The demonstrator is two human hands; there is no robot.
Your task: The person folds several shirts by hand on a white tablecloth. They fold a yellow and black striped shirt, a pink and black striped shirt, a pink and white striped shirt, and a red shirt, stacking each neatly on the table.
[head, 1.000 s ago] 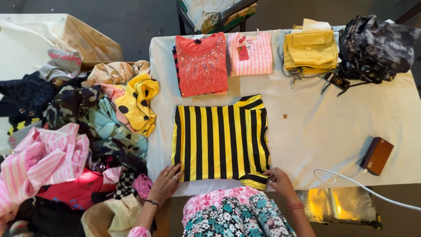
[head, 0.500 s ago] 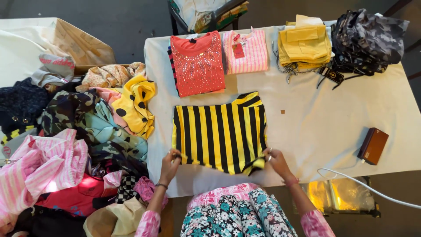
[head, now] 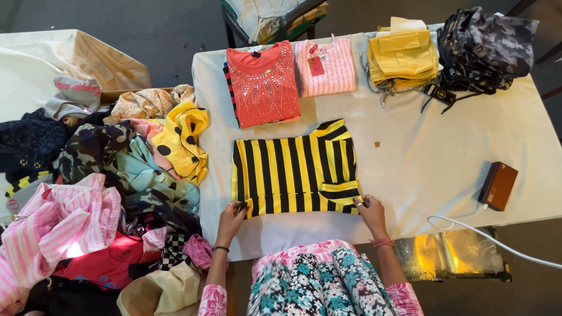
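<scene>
Your left hand [head: 231, 215] fingers pinch near-left corner of yellow-black striped top [head: 294, 168]; right hand [head: 371, 212] fingers clamp near-right corner. Top lies flat mid-bench [head: 421, 158]. Coral top [head: 262, 85] beyond, brown box [head: 498, 185] well right.

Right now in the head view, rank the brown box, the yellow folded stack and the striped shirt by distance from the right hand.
1. Striped shirt: touching the right hand at its near edge.
2. Brown box: to the right, near the table edge.
3. Yellow folded stack: far side of the table.
</scene>
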